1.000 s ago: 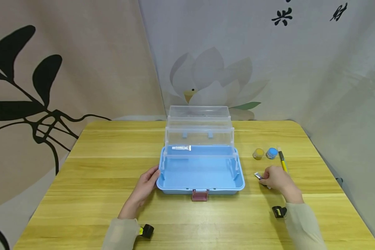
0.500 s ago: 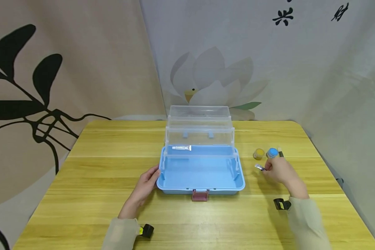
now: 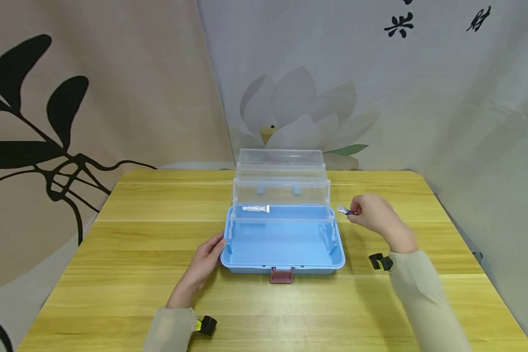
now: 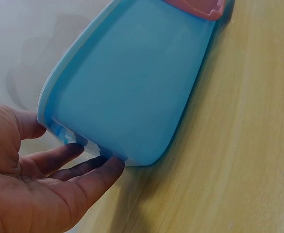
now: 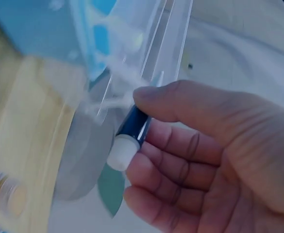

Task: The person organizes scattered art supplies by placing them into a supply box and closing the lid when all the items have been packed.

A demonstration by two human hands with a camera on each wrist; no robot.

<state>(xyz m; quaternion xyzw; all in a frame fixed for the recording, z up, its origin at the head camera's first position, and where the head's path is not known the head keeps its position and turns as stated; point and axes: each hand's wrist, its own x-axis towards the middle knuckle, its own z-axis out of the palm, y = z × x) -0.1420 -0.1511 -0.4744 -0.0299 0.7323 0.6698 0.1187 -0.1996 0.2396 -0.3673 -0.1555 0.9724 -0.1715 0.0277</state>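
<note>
A light blue storage box (image 3: 286, 244) with tiered clear plastic trays (image 3: 281, 190) stands raised on the table. My left hand (image 3: 206, 259) holds its left end; in the left wrist view the thumb lies at the rim and the fingertips touch the end wall. My right hand (image 3: 376, 215), right of the box beside the trays, pinches a small paint tube (image 5: 133, 124) between thumb and fingers. The tube has a dark blue band and a white cap; its silvery end points toward the trays in the head view. Another white tube (image 3: 256, 209) lies in the lowest tray.
A mauve latch (image 3: 281, 275) hangs at the box's front. In the right wrist view an ochre paint jar (image 5: 6, 193) stands at lower left; my right hand and arm hide the jars and brush in the head view. A printed curtain (image 3: 378, 98) hangs behind the table.
My right hand has lifted the paint tube off the table and carried it back and left toward the trays. My left hand and the box have stayed in place.
</note>
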